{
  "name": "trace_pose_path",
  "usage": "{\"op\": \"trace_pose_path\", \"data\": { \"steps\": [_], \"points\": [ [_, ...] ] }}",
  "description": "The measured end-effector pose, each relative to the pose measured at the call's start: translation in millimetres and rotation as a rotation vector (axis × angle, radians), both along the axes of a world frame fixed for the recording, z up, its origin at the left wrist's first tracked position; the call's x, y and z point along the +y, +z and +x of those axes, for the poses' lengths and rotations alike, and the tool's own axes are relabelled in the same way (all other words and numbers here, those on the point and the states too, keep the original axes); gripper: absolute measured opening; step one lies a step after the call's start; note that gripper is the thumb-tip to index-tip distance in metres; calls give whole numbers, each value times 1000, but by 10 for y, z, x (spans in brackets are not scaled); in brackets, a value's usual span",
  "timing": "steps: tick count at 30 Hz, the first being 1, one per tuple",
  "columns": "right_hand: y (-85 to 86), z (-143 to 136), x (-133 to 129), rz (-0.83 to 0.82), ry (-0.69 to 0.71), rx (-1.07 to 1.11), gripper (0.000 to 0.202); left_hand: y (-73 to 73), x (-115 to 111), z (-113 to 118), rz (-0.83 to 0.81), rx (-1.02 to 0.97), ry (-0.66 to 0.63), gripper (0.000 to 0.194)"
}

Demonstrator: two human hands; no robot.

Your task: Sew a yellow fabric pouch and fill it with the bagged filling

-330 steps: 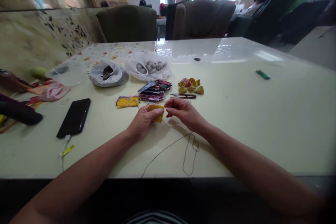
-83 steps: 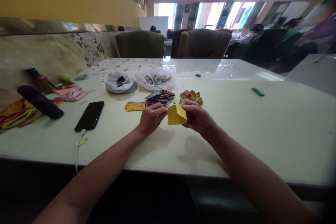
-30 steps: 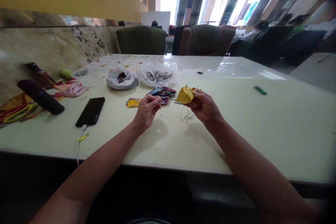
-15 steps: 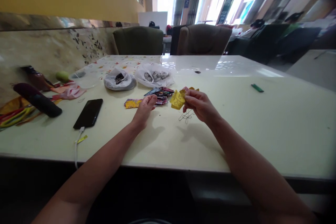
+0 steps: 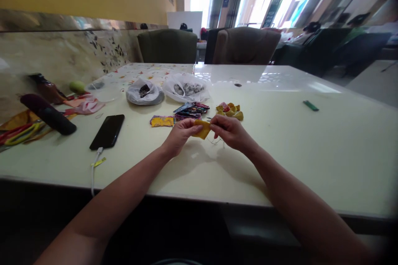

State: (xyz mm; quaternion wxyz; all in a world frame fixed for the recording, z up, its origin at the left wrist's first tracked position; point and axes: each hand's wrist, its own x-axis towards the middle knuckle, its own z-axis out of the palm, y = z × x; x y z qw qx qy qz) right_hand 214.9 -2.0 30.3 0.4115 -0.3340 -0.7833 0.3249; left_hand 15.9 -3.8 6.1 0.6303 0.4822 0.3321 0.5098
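Observation:
A small yellow fabric piece (image 5: pixel 203 130) is stretched between my two hands, low over the white table (image 5: pixel 292 153). My left hand (image 5: pixel 180 136) pinches its left side, fingers closed. On its right edge, the closed fingers of my right hand (image 5: pixel 229 131) grip it too. Loose thread (image 5: pixel 216 140) dangles or lies just below the right fingers. Beyond the right hand sits a pile of yellow and red fabric pieces (image 5: pixel 231 110). Past the left hand are a stack of dark patterned fabric pieces (image 5: pixel 191 109) and a flat yellow piece with a purple edge (image 5: pixel 162 121).
Two white plastic bags stand farther back, one with dark contents (image 5: pixel 144 93), one with greyish lumps (image 5: pixel 186 89). A phone (image 5: pixel 107 131) on a white cable (image 5: pixel 95 167) lies left, near a dark cylindrical object (image 5: pixel 48 114). A green lighter-like item (image 5: pixel 311 105) lies right. Chairs (image 5: pixel 168 45) stand behind.
My right hand has moved slightly down and left with a yellow piece, and my left hand has come in to grip it. The yellow pile behind is now uncovered.

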Motion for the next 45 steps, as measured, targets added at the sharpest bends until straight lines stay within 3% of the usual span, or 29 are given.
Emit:
{"op": "trace_pose_path", "data": {
  "steps": [5,9,23,37,45],
  "points": [
    [-119,-20,60,-44,-64,26,22,-27,-4,11,107,42,120,35],
    [-113,-79,43,-138,-49,50,29,-41,-8,16,134,77,138,33],
    [-90,-107,30,-186,-82,138,28,2,-46,35,55,38,142,36],
    [-136,-160,35,-411,-52,326,42,32,-62,49,-66,-28,122,42],
    [-137,-178,28,-508,-27,346,43,28,-51,46,-88,-48,172,45]
  ]
}}
